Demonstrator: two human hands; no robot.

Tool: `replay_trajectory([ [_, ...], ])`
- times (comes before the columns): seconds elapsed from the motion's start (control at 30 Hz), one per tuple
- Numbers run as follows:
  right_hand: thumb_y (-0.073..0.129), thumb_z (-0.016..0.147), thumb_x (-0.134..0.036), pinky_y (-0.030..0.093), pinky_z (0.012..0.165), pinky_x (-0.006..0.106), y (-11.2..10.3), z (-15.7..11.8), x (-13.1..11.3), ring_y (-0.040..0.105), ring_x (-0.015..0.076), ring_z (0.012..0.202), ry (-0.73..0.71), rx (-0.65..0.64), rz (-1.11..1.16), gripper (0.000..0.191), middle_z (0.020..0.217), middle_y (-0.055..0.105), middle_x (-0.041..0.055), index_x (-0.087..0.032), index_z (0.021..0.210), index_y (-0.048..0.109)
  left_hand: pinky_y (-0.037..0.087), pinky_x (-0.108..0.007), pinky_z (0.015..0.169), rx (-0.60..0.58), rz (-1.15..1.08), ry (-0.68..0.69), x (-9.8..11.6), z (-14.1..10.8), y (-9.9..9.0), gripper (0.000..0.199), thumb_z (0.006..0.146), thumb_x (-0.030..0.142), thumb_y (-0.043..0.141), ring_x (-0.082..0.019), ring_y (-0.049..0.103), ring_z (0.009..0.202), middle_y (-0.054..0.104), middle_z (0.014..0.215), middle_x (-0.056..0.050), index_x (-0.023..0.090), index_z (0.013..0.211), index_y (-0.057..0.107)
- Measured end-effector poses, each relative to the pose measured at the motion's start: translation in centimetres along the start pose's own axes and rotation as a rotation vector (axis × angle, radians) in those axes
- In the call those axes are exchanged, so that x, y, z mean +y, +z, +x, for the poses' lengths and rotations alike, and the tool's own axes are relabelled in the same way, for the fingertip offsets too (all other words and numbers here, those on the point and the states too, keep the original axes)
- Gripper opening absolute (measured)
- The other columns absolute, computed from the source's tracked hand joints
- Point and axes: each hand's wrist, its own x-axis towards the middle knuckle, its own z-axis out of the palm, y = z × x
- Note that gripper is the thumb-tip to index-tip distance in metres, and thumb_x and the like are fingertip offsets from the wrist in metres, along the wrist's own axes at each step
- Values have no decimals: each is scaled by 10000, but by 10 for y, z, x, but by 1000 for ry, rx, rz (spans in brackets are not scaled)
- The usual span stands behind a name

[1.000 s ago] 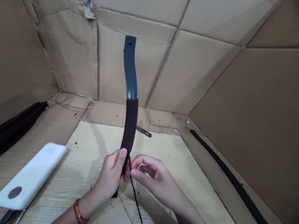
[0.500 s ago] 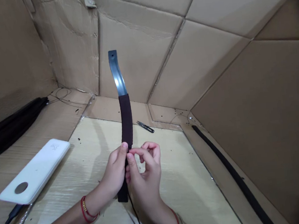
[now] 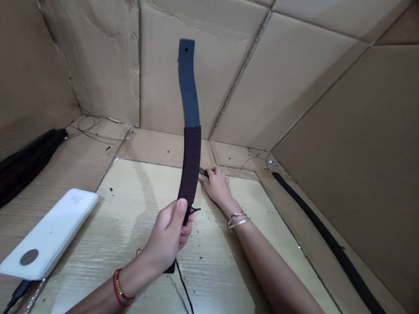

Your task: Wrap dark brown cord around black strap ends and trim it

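My left hand (image 3: 168, 231) is wrapped round the lower part of a curved blue-grey strip (image 3: 189, 89) with a hole near its top end. Dark brown cord (image 3: 191, 159) is wound tightly over the strip's middle, and a short loose end sticks out beside my thumb. A longer dark cord (image 3: 186, 289) hangs below that hand to the board. Farther forward, my right hand (image 3: 217, 185) has its fingers closed on small black thread snips (image 3: 203, 172), lying at the board's far edge. The hand covers most of the snips.
A white power bank (image 3: 53, 233) with a cable lies at the left, near a dark bundle of cord (image 3: 18, 154). A long black strip (image 3: 326, 239) runs along the right side. Cardboard walls (image 3: 200, 68) enclose the pale board (image 3: 223, 285).
My right hand has left the cord beside my left hand and reached forward to the snips. The wrapped strip has turned and tilted to the right, its blue-grey flat face now showing.
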Motion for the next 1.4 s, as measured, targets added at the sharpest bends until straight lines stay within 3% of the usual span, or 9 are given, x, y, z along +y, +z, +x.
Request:
replay_trajectory([
  [0.17,553,877,-204,368,982,437,6,-3,-1,517,295,1078,-47,-52,27,122,1064,583,199,-94,904,598,153,-134,339,12,-10,-8,4,-2,2,597,686,761,618,-23,214,407,305,526,101,181,716,478],
  [0.27,428,956,-282,444,847,359,-7,-15,-5,560,214,895,-93,-56,144,196,967,597,142,-112,1004,515,161,-130,332,13,-20,-62,7,-2,1,621,644,779,639,-19,203,397,298,508,106,182,713,484],
  [0.37,362,990,-382,464,685,270,-28,-45,-17,549,144,713,-162,-57,289,289,842,582,44,-148,1158,389,164,-131,327,25,-18,-97,9,-1,0,619,648,785,629,-19,195,387,288,496,107,187,710,480],
  [0.5,473,953,-286,434,554,233,-53,-103,-41,549,114,596,-465,181,564,249,846,622,30,-226,1194,465,181,-130,330,123,10,-61,10,1,0,607,674,772,620,-21,221,384,291,493,104,182,708,484],
  [0.57,610,855,-211,443,528,239,-59,-124,-52,582,118,565,-609,292,446,294,845,671,36,-233,1142,549,194,-132,330,167,22,-46,10,2,-1,596,703,766,598,-24,235,377,292,488,101,180,710,490],
  [0.63,657,798,-164,419,481,231,-60,-133,-59,547,106,476,-697,258,337,314,690,653,-5,-228,1093,572,199,-133,326,186,23,-46,9,3,-1,583,739,757,567,-27,245,367,295,481,99,179,717,494],
  [0.73,642,808,-156,372,440,211,-54,-133,-64,504,80,423,-693,193,272,267,642,651,-18,-201,1059,565,201,-128,315,192,7,-30,7,4,-2,558,758,733,573,-30,261,363,307,479,97,182,723,487],
  [0.9,586,852,-177,326,412,183,-46,-129,-63,465,51,405,-657,206,269,192,650,659,-17,-162,1042,565,209,-114,316,169,-28,11,5,2,-1,547,738,711,626,-28,272,373,319,486,95,197,690,445],
  [1.4,592,875,-207,359,430,176,-50,-126,-60,454,44,418,-642,290,183,129,620,630,-35,-168,996,573,210,-136,311,191,26,-45,4,0,-2,585,714,761,600,-26,262,337,337,452,85,182,688,516],
])
